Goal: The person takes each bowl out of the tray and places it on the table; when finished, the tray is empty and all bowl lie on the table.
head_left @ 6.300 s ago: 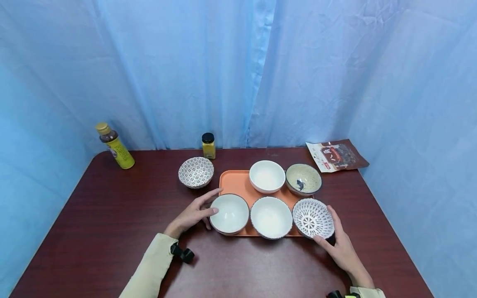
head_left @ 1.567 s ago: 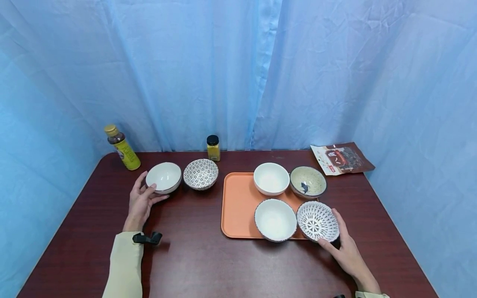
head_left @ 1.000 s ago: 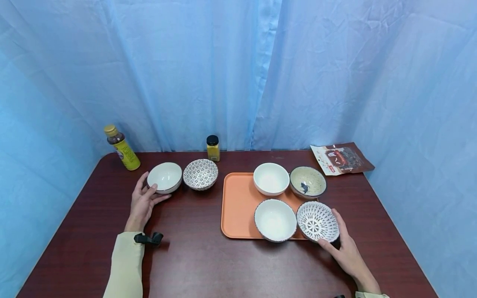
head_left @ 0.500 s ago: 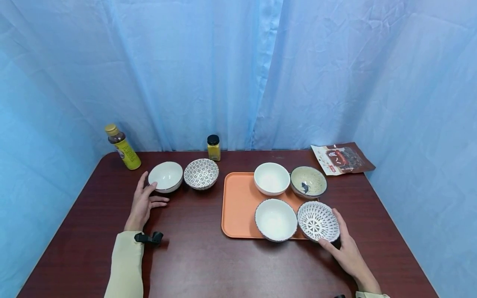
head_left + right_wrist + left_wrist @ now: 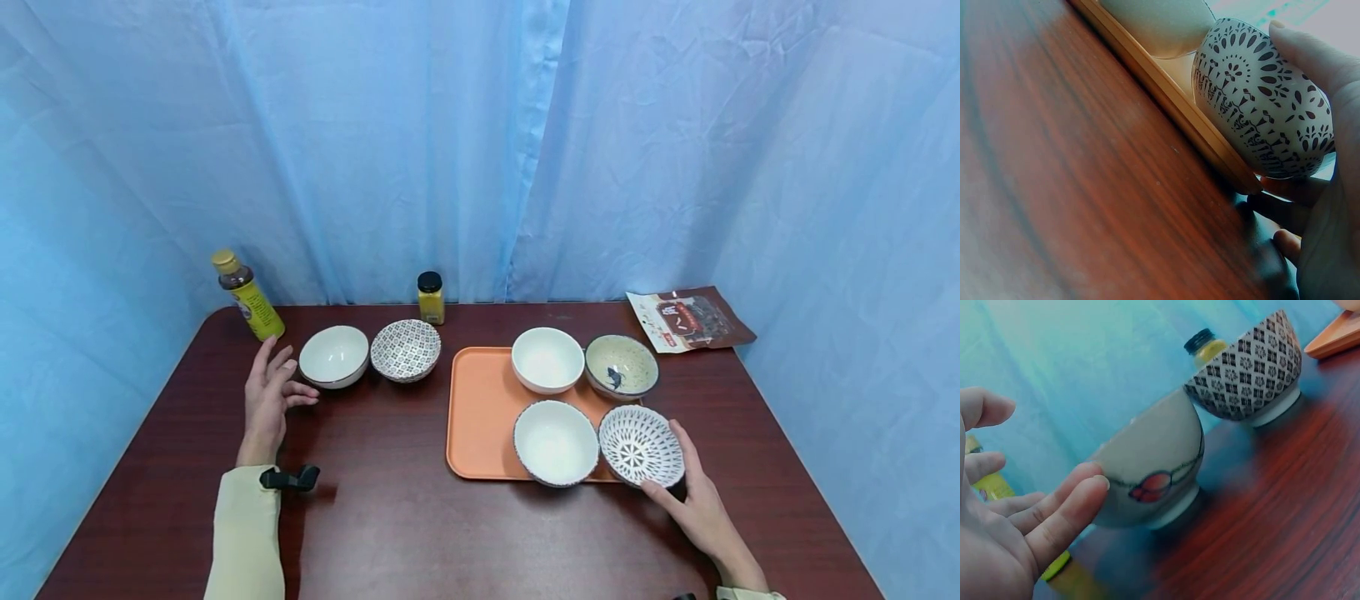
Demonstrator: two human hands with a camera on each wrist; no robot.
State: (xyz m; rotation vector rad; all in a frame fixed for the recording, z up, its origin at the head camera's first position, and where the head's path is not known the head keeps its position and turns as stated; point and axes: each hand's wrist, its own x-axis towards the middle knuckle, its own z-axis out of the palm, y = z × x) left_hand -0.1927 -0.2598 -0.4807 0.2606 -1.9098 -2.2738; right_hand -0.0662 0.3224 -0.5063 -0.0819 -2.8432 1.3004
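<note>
My left hand (image 5: 264, 407) is off to the left of a white bowl (image 5: 334, 355) with a dark rim, its fingers loosely spread and holding nothing. In the left wrist view this bowl (image 5: 1147, 469) shows a red motif with a green line on its outside. Beside it stands a bowl with a small diamond pattern (image 5: 406, 350). My right hand (image 5: 701, 504) grips a black-and-white patterned bowl (image 5: 640, 447) at the front right corner of an orange tray (image 5: 480, 417), thumb on the near rim. In the right wrist view dark petal shapes cover that bowl's (image 5: 1260, 100) outside.
On the tray are a plain white bowl (image 5: 547, 360), a speckled-rim bowl (image 5: 556, 442) and a beige bowl (image 5: 621, 367) with a blue figure. Behind stand a yellow-green bottle (image 5: 255, 304) and a black-capped jar (image 5: 431, 298). A food packet (image 5: 690, 320) lies at the back right.
My left hand has carried the white bowl from the tray's front left to the table's back left, let go of it and drawn away leftward. My right hand still holds the patterned bowl.
</note>
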